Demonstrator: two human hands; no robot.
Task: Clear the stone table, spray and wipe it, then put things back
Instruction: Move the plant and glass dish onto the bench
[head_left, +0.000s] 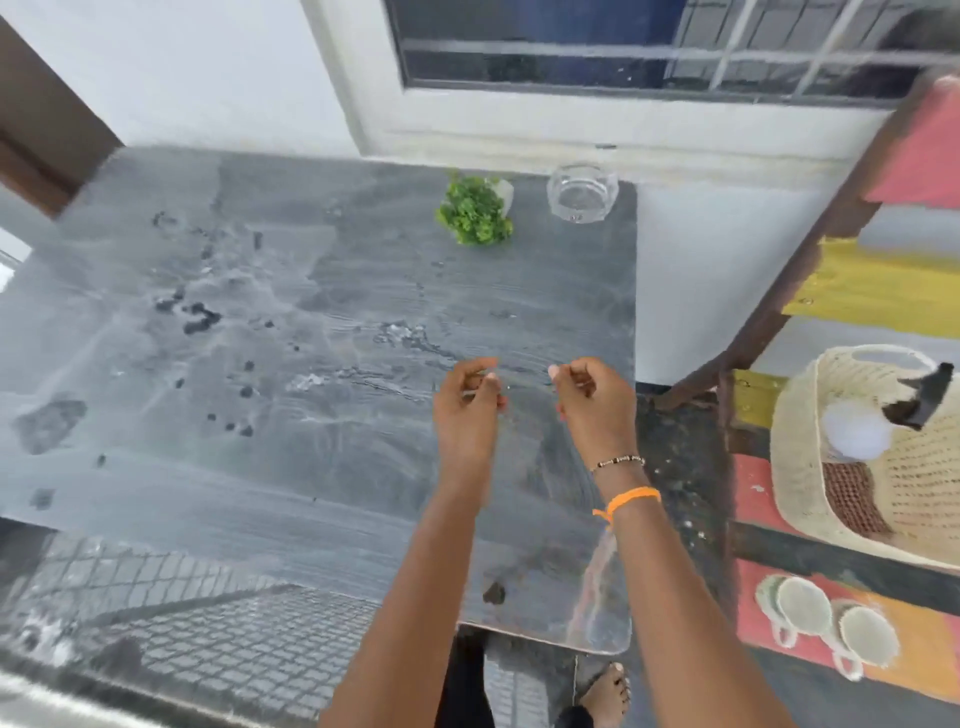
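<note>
We look down at the gray stone table (322, 312). It has dark wet spots and pale streaks on it. At the far right corner of the table sits a small green plant (474, 212), and just beside it, to the right, is a clear glass bowl (582, 193). The two are close but do not touch. Our left hand (467, 410) and our right hand (597, 402) hang in the air over the near right part of the table, side by side with a small gap between them. The fingers of both hands are loosely curled, and we see nothing in them. Our right wrist wears a bead bracelet (618, 461) and an orange band (626, 501). To the right of the table stands a bench (883, 291) with red, yellow and orange painted boards. On it sits a cream basket (800, 467) with a white round thing, a dark thing and something brown inside; the picture is too blurry to tell what they are. Near the front of the bench are two white cups (831, 626). Behind the table is a white wall with a window (623, 47).
</note>
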